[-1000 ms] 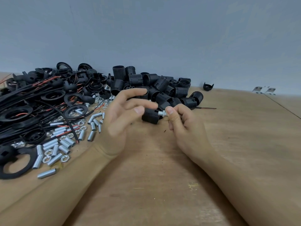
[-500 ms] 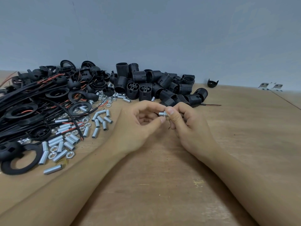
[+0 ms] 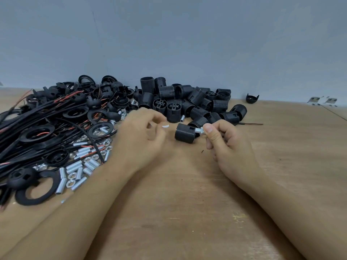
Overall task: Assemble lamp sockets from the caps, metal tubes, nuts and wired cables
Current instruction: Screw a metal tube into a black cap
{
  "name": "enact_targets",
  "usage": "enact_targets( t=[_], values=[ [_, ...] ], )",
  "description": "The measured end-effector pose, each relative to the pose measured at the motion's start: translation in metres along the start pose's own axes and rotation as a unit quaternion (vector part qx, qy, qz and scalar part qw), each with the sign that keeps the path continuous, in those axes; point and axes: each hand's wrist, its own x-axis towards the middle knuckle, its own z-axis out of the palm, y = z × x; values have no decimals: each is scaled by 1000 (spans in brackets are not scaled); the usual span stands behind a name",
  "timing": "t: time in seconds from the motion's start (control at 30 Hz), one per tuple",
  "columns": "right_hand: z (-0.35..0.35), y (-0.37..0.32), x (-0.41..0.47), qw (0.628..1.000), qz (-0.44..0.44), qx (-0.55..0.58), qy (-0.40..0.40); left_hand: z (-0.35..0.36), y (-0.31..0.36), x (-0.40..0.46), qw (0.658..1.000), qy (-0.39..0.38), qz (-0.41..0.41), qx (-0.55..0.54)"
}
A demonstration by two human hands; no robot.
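My right hand (image 3: 223,141) pinches the short silver metal tube (image 3: 200,130) (axis sideways), its ribbed black plastic cap (image 3: 185,133) pointing toward my loosely curled, empty left hand (image 3: 142,134)

Soft, even, fairly dim indoor light with a cool grey cast. Only faint shadows lie on the table (image 3: 184,212) under the forearms. The left hand (image 3: 142,134) is smeared by motion blur; the right hand (image 3: 223,139) is sharper. Small glints show on metal tubes (image 3: 78,171). Wide-angle distortion bends the table's far edge.
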Motion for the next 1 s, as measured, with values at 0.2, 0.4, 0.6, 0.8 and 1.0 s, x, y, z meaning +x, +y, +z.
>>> enact_targets(
  t=[0.2,0.4,0.6,0.8,1.0],
  values=[
    [2,-3,1,1000,14,6,5,-29,-45,20,978,18,-124,169],
    [1,-3,1,1000,19,8,14,-12,-45,25,964,-9,-86,253],
    [-1,-2,0,999,35,2,6,-24,-65,56,919,-118,-177,330],
    [-1,-2,0,999,35,-19,8,-10,-73,76,920,-99,-166,341],
    [-3,-4,2,998,58,13,17,-23,-63,85,924,-75,-138,349]
  ],
)
